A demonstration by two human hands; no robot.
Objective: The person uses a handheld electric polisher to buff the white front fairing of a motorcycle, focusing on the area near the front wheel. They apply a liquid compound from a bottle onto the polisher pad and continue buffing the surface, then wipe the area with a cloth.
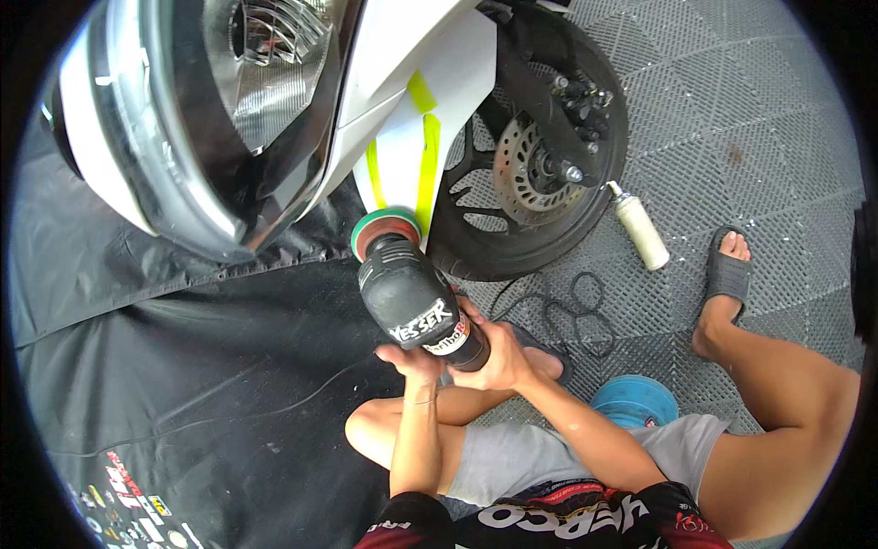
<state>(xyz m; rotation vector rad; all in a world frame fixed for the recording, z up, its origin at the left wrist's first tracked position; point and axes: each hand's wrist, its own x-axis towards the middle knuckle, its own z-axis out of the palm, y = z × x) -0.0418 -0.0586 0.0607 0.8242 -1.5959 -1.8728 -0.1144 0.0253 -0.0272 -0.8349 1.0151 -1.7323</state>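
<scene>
A black electric polisher (405, 288) with stickers bearing writing slants up from my lap. My right hand (497, 350) wraps around its rear handle. Under the tool body my left hand (418, 364) supports it, thumb out to the left; its other fingers are mostly hidden. The round red and green polishing pad (387, 226) is at the lower end of a white motorcycle fairing panel (398, 165); its contact face is hidden from me. Strips of yellow-green masking tape (429, 161) run along this panel, above the pad.
Left of the panel is the headlight (278, 68); right of it, the front wheel (549, 233) with its brake disc (511, 161). A pale bottle (641, 230) lies on the grey grid floor. A cable (590, 309) coils near my foot. A blue bucket (634, 398) stands beneath me. Black sheeting (206, 357) spreads left.
</scene>
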